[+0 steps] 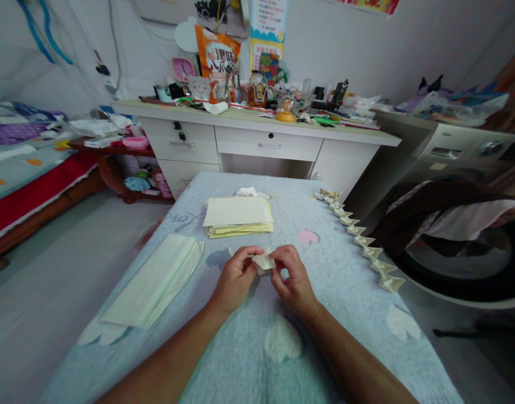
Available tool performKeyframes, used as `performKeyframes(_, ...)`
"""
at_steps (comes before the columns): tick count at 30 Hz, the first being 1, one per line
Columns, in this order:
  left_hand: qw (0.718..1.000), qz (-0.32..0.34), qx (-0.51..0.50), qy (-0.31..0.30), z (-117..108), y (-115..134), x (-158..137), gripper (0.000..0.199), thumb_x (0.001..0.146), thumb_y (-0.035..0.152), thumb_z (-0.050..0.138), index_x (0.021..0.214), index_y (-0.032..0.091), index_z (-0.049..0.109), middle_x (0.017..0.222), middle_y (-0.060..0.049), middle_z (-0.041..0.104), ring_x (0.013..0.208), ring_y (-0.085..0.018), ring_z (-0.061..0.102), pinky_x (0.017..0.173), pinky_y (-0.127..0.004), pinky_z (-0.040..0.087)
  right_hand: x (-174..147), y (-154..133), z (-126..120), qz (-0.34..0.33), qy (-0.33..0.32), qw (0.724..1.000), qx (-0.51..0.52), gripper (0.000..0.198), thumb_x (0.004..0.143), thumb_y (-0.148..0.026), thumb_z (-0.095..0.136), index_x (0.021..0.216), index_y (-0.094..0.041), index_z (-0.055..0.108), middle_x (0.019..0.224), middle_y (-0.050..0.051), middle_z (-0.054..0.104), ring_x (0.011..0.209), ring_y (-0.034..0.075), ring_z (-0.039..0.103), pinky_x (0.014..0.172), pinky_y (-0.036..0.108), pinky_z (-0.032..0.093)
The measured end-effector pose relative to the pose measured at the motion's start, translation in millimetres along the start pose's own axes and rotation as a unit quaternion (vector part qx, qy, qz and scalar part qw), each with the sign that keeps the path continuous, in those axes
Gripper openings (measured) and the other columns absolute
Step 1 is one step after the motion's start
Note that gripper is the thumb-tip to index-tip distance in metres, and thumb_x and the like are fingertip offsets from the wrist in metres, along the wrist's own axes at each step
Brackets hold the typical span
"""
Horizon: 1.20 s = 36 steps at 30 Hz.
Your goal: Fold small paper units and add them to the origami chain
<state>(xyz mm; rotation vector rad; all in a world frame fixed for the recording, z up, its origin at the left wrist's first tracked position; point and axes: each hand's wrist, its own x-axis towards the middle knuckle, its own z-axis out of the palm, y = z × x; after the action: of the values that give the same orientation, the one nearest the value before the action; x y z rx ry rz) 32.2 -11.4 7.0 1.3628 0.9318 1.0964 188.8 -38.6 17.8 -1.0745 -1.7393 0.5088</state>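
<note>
A small folded piece of cream paper (pixel 265 261) is pinched between both hands above the cloth-covered table (pixel 325 348). My left hand (pixel 236 275) grips its left corner between thumb and fingers. On the other side, my right hand (pixel 293 278) holds the right edge with curled fingers. Just beyond the hands lies a stack of cream and yellow paper sheets (pixel 238 213). Larger folded sheets (pixel 156 280) rest to the left. Along the right edge runs a row of folded paper pieces (pixel 362 238), pointed at their ends.
A cluttered desk (pixel 266 148) with white drawers stands past the table's far end. At right is a washing machine (pixel 442 157), its door open and dark cloth hanging out. A bed (pixel 38 185) fills the left side. Crumpled white paper (pixel 246 192) lies behind the stack.
</note>
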Motion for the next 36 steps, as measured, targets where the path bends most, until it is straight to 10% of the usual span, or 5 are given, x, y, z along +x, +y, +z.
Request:
performKeyframes(16, 0.996, -0.029, -0.086, -0.010, 0.2, 4.7, -0.9, 0.028, 0.076, 0.023, 0.065, 0.100, 0.020, 0.052, 0.086, 0.001, 0.061, 0.072, -0.011, 0.062, 0.067, -0.023, 0.048, -1.5, -4.7, -5.9, -0.001, -0.026, 0.999, 0.025, 0.019, 0.078, -0.015, 0.048, 0.093, -0.021, 0.058, 0.095, 0.005, 0.048, 0.086, 0.017, 0.052, 0.076, 0.031, 0.045)
performKeyframes(26, 0.998, -0.032, -0.051, -0.011, 6.1, 10.9, -3.3, 0.056, 0.074, 0.020, 0.065, 0.122, 0.027, 0.038, 0.090, 0.003, 0.052, 0.064, -0.007, 0.058, 0.059, -0.020, 0.046, 0.2, 9.5, -1.6, 0.173, -0.059, 0.973, 0.142, 0.023, 0.089, -0.039, 0.051, 0.080, -0.019, 0.052, 0.067, -0.003, 0.048, 0.060, 0.011, 0.044, 0.055, 0.022, 0.036)
performKeyframes(36, 0.991, -0.089, -0.036, -0.090, 5.8, 2.1, -0.6, 0.026, 0.077, 0.037, 0.067, 0.084, 0.013, 0.060, 0.069, 0.002, 0.058, 0.062, -0.011, 0.055, 0.058, -0.021, 0.043, 0.5, 9.5, -0.6, 0.194, -0.033, 0.956, 0.218, 0.026, 0.085, -0.042, 0.058, 0.075, -0.018, 0.051, 0.066, -0.003, 0.051, 0.060, 0.011, 0.049, 0.057, 0.021, 0.039)
